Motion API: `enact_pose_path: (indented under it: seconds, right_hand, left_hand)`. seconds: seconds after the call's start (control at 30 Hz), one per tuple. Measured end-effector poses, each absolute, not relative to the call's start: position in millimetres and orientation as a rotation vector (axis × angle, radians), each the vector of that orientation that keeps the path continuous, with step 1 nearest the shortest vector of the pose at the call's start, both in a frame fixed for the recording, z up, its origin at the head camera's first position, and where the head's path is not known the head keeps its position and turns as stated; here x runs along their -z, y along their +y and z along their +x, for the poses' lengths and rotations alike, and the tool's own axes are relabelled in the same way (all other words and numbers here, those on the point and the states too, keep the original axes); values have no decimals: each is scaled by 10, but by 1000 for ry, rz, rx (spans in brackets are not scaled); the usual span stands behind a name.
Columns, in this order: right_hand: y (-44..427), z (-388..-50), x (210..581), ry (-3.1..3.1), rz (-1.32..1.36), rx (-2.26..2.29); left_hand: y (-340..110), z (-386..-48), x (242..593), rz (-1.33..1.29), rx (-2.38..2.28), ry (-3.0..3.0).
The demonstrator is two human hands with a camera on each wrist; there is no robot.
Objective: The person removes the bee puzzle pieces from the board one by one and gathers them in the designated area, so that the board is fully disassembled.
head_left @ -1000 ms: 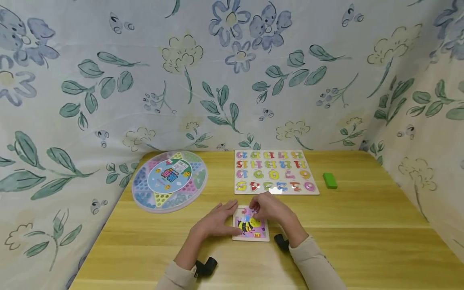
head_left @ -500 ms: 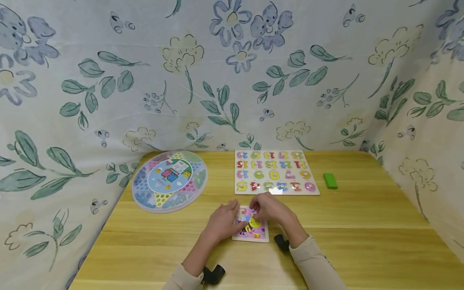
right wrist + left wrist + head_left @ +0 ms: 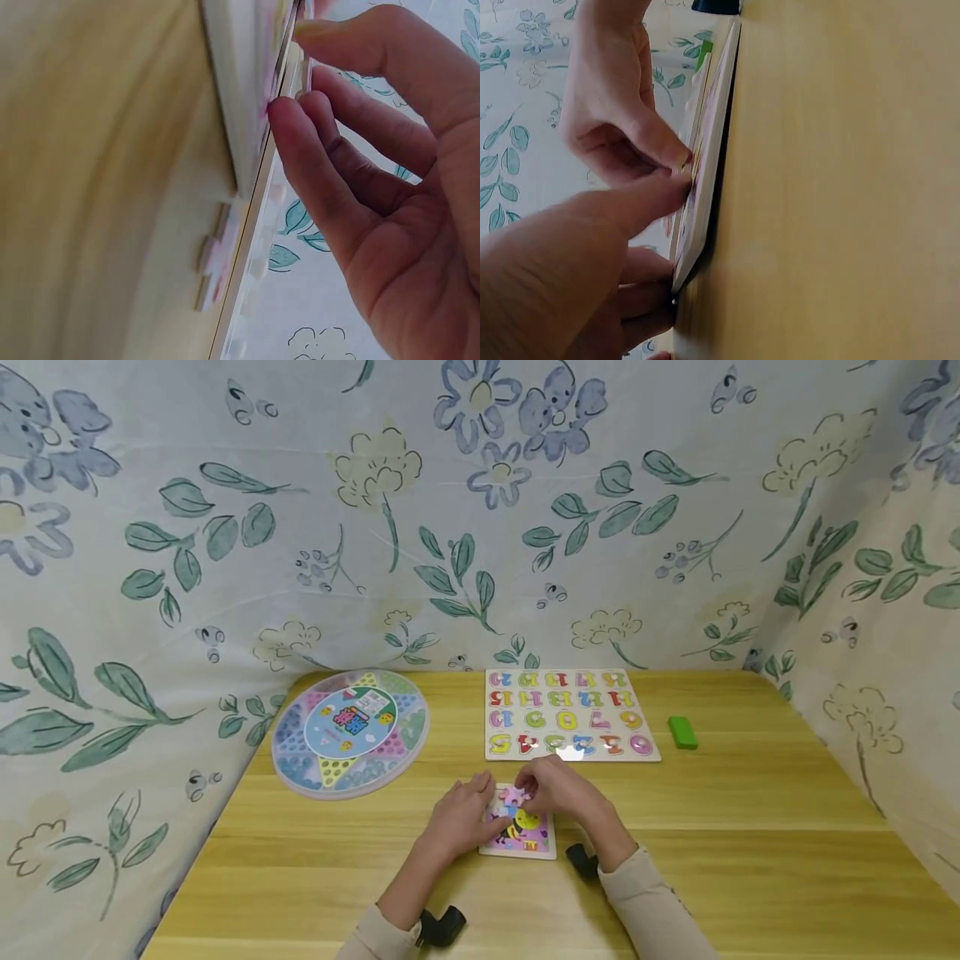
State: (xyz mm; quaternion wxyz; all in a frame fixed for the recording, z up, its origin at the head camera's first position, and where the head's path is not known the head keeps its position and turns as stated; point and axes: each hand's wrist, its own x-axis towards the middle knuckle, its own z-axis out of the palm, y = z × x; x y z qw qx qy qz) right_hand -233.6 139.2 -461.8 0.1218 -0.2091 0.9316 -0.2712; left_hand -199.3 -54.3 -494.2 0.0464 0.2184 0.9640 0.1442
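Note:
A small jigsaw puzzle board (image 3: 528, 852) with a bee picture and a pale frame lies on the table in front of me. My left hand (image 3: 461, 818) rests along its left side, fingers extended at the upper left edge and thumb across the picture. At the top of the board my right hand (image 3: 562, 792) pinches a pink puzzle piece (image 3: 514, 796) by its right side. Seen by the left wrist, both thumbs (image 3: 649, 199) come close together over the board's face. The right wrist view shows the right hand's thumb and forefinger (image 3: 296, 139) at the board; the piece is hardly visible there.
A loose puzzle piece (image 3: 216, 259) lies beside the board in the right wrist view. Behind stand a number board (image 3: 566, 753) and a round Chinese checkers set (image 3: 350, 722). A green block (image 3: 682, 732) is at the right. Floral cloth (image 3: 480, 543) hangs behind the table.
My left hand has shifted right, its thumb reaching further over the bee picture. The pink piece has turned or lifted a little in my right hand, and its outline shows more clearly.

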Motion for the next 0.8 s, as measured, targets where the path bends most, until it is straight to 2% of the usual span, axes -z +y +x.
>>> enact_pose_path:
  seconds: [0.47, 0.8]
  right_hand:
    - [1746, -2323, 4622, 2769, -604, 841]
    - [2119, -2266, 4555, 2801, -503, 845]
  left_hand:
    - [-737, -2062, 4888, 841, -528, 2660]
    - [-768, -2036, 4971, 825, -604, 2689]
